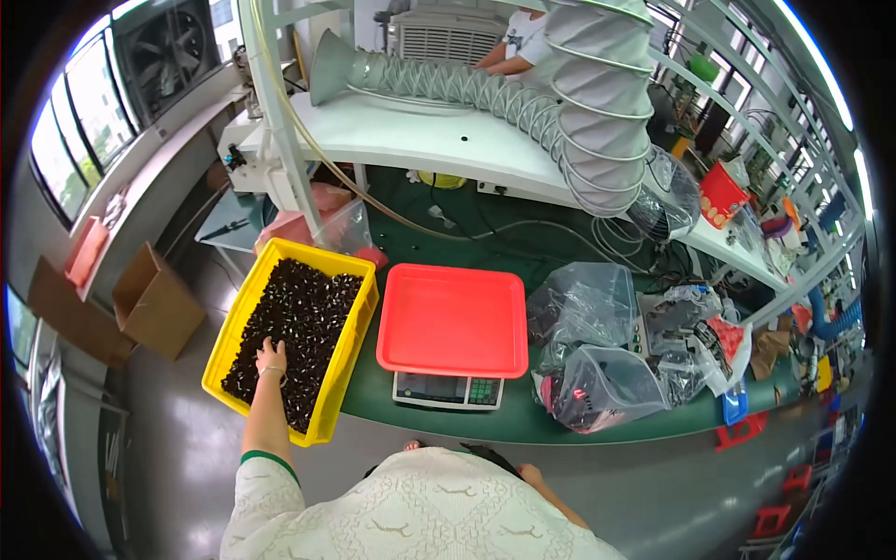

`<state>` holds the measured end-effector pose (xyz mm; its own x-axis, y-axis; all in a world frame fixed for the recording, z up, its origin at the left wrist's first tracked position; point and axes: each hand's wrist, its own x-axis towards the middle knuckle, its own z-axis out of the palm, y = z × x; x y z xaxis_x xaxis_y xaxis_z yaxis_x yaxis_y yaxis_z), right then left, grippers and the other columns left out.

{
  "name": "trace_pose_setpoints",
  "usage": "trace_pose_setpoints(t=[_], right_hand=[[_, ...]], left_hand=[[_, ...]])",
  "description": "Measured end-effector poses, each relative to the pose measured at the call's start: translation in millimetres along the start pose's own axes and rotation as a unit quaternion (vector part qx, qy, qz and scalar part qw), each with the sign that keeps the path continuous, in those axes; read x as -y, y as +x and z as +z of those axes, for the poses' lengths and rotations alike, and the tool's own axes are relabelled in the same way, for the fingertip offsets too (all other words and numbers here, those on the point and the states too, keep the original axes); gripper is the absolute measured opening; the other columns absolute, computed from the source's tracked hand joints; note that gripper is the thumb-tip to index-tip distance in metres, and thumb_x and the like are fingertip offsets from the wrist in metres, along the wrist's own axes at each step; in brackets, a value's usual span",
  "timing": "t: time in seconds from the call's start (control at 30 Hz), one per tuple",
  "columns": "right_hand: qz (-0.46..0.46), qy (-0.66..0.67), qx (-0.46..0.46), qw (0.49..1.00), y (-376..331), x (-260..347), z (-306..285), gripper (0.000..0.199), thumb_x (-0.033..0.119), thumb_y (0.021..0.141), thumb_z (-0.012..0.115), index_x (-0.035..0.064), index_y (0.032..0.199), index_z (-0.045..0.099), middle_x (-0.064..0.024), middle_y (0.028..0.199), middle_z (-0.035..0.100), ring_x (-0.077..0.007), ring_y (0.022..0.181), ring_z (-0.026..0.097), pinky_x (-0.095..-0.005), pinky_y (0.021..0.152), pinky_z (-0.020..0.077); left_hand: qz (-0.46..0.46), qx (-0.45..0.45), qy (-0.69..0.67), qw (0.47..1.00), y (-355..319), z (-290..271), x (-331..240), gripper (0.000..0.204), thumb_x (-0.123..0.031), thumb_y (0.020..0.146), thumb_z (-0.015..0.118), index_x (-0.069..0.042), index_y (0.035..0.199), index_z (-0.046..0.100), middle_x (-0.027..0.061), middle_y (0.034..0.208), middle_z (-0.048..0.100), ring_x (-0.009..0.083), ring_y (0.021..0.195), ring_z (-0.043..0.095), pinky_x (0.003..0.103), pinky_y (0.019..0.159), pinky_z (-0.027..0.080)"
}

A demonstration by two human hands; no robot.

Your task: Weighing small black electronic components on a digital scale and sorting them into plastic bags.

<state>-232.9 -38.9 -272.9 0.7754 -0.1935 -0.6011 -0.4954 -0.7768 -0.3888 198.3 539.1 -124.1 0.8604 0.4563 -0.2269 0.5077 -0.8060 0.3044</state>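
My left hand (pixel 271 357) reaches into a yellow plastic bin (pixel 366 322) filled with many small black parts (pixel 303 313), some with shiny glints. The fingers look spread and rest on the parts, with a bracelet at the wrist. To the right of the bin, a bare red tray (pixel 453 319) sits on a white weighing scale (pixel 448 390), whose keypad and display face me. My right forearm (pixel 553 495) shows low beside my shirt. My right hand (pixel 528 473) is mostly hidden near the body, so its fingers cannot be made out.
Clear plastic boxes and bags (pixel 597 383) stand on the green bench (pixel 392 415) right of the scale. Behind it runs a white raised shelf (pixel 420 131) with a flexible duct (pixel 597 112). Cardboard boxes (pixel 154 303) lie at the left. Another person (pixel 523 47) is at the back.
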Motion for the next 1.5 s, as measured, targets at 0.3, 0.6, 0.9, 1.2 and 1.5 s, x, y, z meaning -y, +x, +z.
trace_pose_setpoints(t=[0.3,0.6,0.9,1.2,1.5], right_hand=[[0.006,-0.156,0.104,0.982,-33.8,-7.5,28.1,0.025,0.024,0.081,0.051,0.0110,0.088,0.071,-0.0161,0.097,0.066,-0.0358,0.089,0.063,-0.0441,0.077,0.0510],[0.034,0.041,-0.071,0.996,-29.2,84.6,-11.7,0.028,0.031,0.080,0.054,0.0087,0.084,0.070,-0.0183,0.086,0.066,-0.0380,0.083,0.063,-0.0458,0.074,0.0509],[0.040,0.008,-0.059,0.997,-13.9,69.8,-16.1,0.028,0.030,0.078,0.055,0.0073,0.084,0.071,-0.0188,0.084,0.066,-0.0373,0.082,0.064,-0.0447,0.073,0.0509],[0.068,0.068,-0.075,0.993,-22.8,-2.4,-14.7,0.026,0.024,0.078,0.054,0.0049,0.086,0.070,-0.0223,0.084,0.065,-0.0389,0.082,0.064,-0.0410,0.072,0.0501],[0.153,0.090,-0.114,0.977,-42.4,-22.8,-58.0,0.025,0.024,0.077,0.059,0.0071,0.088,0.072,-0.0190,0.089,0.068,-0.0357,0.088,0.065,-0.0403,0.077,0.0499]], left_hand=[[0.213,0.021,0.039,0.976,-29.0,2.0,-36.8,0.045,-0.050,0.085,0.056,-0.010,0.102,0.064,0.0188,0.107,0.061,0.0352,0.091,0.062,0.043,0.078,0.051],[-0.063,0.151,-0.566,0.808,13.2,1.4,-7.6,0.037,-0.042,0.090,0.059,-0.010,0.070,0.057,0.0004,0.056,0.049,0.0126,0.043,0.045,0.026,0.038,0.033],[-0.237,0.361,-0.864,0.258,22.6,-13.2,9.9,0.026,-0.038,0.087,0.060,-0.013,0.079,0.060,0.0000,0.074,0.057,0.0093,0.059,0.051,0.016,0.035,0.027],[-0.140,0.319,-0.931,0.106,-14.3,-24.1,-3.4,0.027,-0.033,0.089,0.055,-0.006,0.084,0.060,0.0112,0.084,0.058,0.0204,0.074,0.057,0.019,0.044,0.045],[-0.259,-0.001,-0.861,0.438,-24.7,-28.2,-47.4,0.028,-0.034,0.094,0.052,-0.009,0.085,0.060,0.0050,0.076,0.054,0.0215,0.067,0.053,0.038,0.063,0.051]])
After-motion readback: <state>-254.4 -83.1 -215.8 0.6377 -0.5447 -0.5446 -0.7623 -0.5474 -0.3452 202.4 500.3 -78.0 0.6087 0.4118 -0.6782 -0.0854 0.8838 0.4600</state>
